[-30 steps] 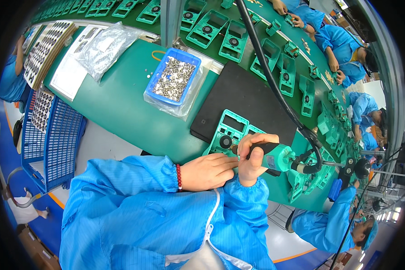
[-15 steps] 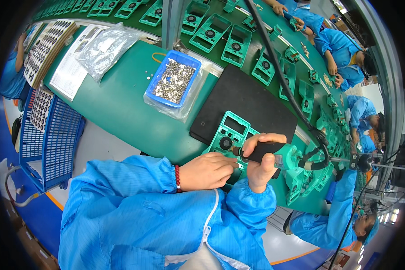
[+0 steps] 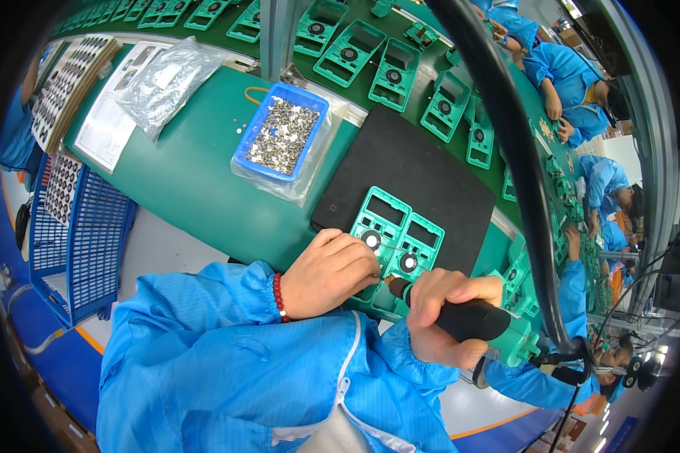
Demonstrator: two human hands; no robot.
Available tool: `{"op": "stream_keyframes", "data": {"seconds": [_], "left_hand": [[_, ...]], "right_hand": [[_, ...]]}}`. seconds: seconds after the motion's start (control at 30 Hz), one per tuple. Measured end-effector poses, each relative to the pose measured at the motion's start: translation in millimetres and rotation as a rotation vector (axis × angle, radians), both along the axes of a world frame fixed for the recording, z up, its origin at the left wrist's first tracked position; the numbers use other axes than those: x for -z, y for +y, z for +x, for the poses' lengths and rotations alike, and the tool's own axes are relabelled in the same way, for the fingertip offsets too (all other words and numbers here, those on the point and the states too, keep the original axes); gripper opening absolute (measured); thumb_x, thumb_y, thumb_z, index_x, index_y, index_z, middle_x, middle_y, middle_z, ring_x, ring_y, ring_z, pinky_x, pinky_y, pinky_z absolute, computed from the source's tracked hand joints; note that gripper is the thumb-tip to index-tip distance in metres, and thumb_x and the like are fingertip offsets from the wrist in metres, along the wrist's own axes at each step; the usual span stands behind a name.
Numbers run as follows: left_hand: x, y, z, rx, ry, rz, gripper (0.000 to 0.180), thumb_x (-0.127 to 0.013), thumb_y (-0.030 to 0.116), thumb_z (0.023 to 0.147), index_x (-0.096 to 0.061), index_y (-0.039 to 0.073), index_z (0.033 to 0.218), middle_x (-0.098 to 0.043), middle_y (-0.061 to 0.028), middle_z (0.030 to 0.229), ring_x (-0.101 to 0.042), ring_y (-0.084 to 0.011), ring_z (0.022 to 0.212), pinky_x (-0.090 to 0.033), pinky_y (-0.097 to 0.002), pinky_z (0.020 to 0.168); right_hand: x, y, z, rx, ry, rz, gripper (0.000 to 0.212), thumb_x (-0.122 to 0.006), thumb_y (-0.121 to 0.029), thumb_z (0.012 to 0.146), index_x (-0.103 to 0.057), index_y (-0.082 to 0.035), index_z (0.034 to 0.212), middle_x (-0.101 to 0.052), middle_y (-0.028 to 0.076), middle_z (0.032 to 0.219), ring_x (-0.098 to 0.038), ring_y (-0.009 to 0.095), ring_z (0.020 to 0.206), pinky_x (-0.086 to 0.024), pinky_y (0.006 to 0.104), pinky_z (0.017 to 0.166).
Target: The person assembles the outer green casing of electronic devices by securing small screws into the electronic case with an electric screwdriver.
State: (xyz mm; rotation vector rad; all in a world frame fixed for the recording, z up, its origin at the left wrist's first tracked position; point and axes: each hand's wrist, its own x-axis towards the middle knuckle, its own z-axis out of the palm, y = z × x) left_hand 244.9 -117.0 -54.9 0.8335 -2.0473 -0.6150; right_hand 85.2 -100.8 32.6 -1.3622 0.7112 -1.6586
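My right hand (image 3: 440, 311) is wrapped round a green and black electric screwdriver (image 3: 476, 321), its tip pointing left. Close by that tip, my left hand (image 3: 326, 275) has its fingers curled and pressed together; whatever they pinch is too small or hidden. Both hands are over the near end of two joined green plastic housings (image 3: 425, 231), each with a black round speaker (image 3: 408, 261). A thin wire runs across them. The housings lie on a black mat (image 3: 412, 162), their near parts partly covered by my fingers.
A blue tray of small metal parts (image 3: 283, 136) stands left of the mat. Beyond runs a line of green housings (image 3: 394, 75). A thick black cable (image 3: 517, 136) hangs across the right. Co-workers in blue (image 3: 570, 87) sit opposite. A blue crate (image 3: 91, 234) stands at left.
The screwdriver has come back toward me and to the right, uncovering the right-hand speaker. My left hand has lifted slightly and curled its fingers. The cable has swung closer to view.
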Motion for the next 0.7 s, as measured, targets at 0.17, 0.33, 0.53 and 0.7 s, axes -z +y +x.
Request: {"op": "stream_keyframes", "data": {"seconds": [0.17,0.33,0.53,0.7], "left_hand": [[-9,-1,5,0.006,0.008,0.034,0.024,-0.078,0.019,0.077,-0.061,0.011,0.09,-0.06,0.0002,0.088,-0.058,-0.0184,0.088,-0.041,-0.0347,0.084],[-8,1,6,0.007,-0.02,0.064,0.027,-0.08,0.016,0.071,-0.065,0.013,0.093,-0.064,0.0031,0.093,-0.061,-0.0154,0.095,-0.04,-0.0338,0.086],[-12,-3,12,0.055,-0.034,-0.028,0.019,-0.071,0.019,0.081,-0.063,0.007,0.094,-0.059,-0.0025,0.093,-0.058,-0.0185,0.095,-0.041,-0.0351,0.085],[-10,-8,22,0.092,-0.169,-0.092,0.017,-0.067,0.017,0.08,-0.065,0.008,0.094,-0.061,-0.003,0.101,-0.059,-0.0188,0.103,-0.043,-0.0339,0.088]], "right_hand": [[4,-2,-6,-0.218,-0.14,-0.053,0.065,-0.077,-0.049,0.085,-0.046,0.002,0.112,-0.06,0.011,0.075,-0.056,0.019,0.061,-0.046,0.0308,0.057],[3,-2,-4,-0.251,-0.143,-0.033,0.065,-0.08,-0.046,0.083,-0.047,0.001,0.113,-0.06,0.011,0.074,-0.057,0.019,0.062,-0.046,0.0318,0.057],[5,-9,1,-0.291,-0.109,-0.059,0.068,-0.082,-0.048,0.08,-0.047,0.0,0.114,-0.062,0.01,0.075,-0.057,0.02,0.062,-0.046,0.0326,0.058],[12,-9,16,-0.217,-0.111,-0.013,0.066,-0.08,-0.049,0.082,-0.048,0.002,0.109,-0.062,0.01,0.073,-0.057,0.018,0.061,-0.044,0.0287,0.054]]}}
